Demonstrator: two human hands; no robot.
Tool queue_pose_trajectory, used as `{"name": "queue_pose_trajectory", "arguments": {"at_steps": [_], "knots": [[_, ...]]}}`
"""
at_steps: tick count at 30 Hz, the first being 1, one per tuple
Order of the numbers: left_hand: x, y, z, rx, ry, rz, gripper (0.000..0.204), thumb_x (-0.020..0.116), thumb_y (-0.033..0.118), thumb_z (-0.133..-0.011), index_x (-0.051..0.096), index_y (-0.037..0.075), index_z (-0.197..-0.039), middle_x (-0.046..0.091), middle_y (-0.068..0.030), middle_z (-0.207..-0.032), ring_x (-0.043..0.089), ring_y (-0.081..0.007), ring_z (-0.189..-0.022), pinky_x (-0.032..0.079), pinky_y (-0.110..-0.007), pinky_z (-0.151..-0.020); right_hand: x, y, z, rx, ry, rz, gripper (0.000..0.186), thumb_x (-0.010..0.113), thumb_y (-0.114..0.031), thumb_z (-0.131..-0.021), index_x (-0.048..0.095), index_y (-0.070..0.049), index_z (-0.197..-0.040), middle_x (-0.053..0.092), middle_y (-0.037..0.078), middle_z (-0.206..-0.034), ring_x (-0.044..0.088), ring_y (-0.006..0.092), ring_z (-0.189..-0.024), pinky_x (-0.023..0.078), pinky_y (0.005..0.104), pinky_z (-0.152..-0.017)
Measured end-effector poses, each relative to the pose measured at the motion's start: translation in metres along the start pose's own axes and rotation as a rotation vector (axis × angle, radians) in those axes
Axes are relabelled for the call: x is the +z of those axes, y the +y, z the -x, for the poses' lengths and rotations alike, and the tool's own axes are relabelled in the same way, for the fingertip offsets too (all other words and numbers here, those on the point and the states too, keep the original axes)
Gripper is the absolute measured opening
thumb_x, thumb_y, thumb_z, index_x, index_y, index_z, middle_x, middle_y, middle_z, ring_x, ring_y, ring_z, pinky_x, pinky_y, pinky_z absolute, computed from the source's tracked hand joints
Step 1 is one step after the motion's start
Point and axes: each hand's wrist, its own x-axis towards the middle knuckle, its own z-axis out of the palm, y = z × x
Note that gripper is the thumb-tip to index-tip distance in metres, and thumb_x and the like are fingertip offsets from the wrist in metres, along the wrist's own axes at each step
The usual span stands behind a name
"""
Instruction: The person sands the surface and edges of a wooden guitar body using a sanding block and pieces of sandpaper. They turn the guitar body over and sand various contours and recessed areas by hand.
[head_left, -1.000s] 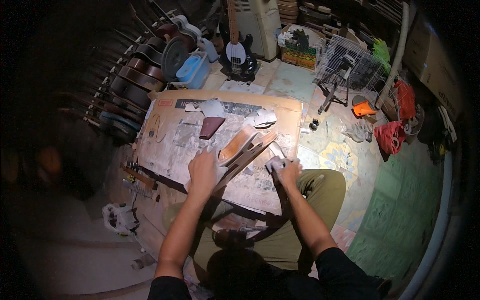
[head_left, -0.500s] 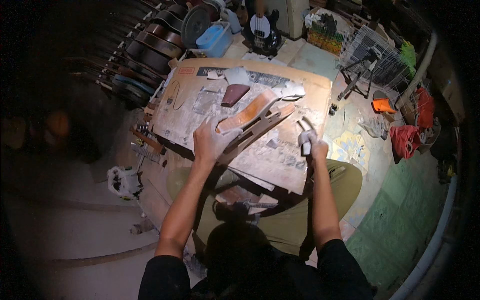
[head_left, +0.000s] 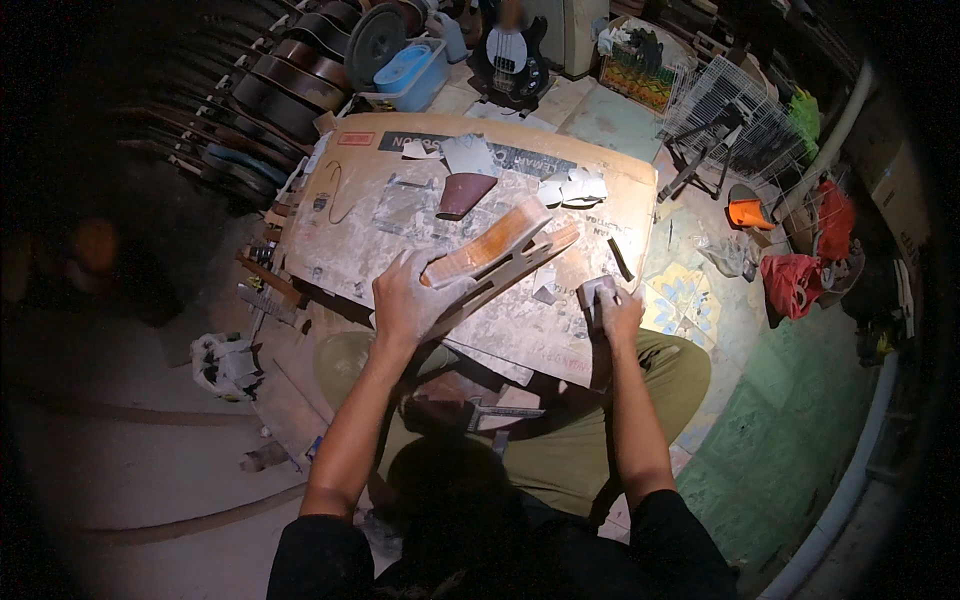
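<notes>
Cardboard (head_left: 400, 215) covers your bench, guitars (head_left: 290, 75) behind; left hand (head_left: 408, 300) grips wood (head_left: 490, 255), right hand (head_left: 615, 310) clasps block (head_left: 597, 291).

Counts: 2 hands, left (head_left: 410, 300) and right (head_left: 618, 312). 1 bench (head_left: 370, 215). 1 long wooden piece (head_left: 495, 255). 1 small grey block (head_left: 597, 291). 1 dark red scrap (head_left: 462, 193). 1 blue tub (head_left: 405, 72). 1 bass guitar (head_left: 508, 58). 1 orange cone (head_left: 748, 212).

Instrument repair workshop. Dusty cardboard-covered surface (head_left: 380, 220) carries paper scraps; guitar bodies (head_left: 290, 80) racked just left of it, black bass guitar (head_left: 508, 60) standing beyond it, wire rack (head_left: 735, 110) to its right.
</notes>
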Motion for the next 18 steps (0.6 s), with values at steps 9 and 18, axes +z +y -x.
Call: {"name": "queue_pose_trajectory", "arguments": {"at_steps": [9,18], "knots": [[0.019,-0.010,0.004,-0.086,0.053,0.014,0.047,0.086,0.036,-0.067,0.069,0.010,-0.101,0.068,-0.0121,-0.090,0.067,-0.0314,-0.077,0.053,-0.040,-0.068,0.016,-0.014,0.004,-0.381,0.054,-0.047,0.036,0.079,-0.033,-0.076,0.073,-0.013,-0.107,0.057,0.018,-0.126,0.051,0.0370,-0.115,0.040,0.0503,-0.098],[0.030,0.011,0.030,-0.026,0.019,0.015,0.049,0.086,0.035,-0.068,0.066,0.011,-0.105,0.067,-0.0109,-0.092,0.067,-0.0346,-0.079,0.053,-0.044,-0.067,-0.021,-0.053,0.013,-0.452,0.007,-0.414,0.020,0.076,-0.013,-0.082,0.064,-0.002,-0.093,0.069,0.014,-0.112,0.065,0.0250,-0.099,0.051,0.0392,-0.088]]}}
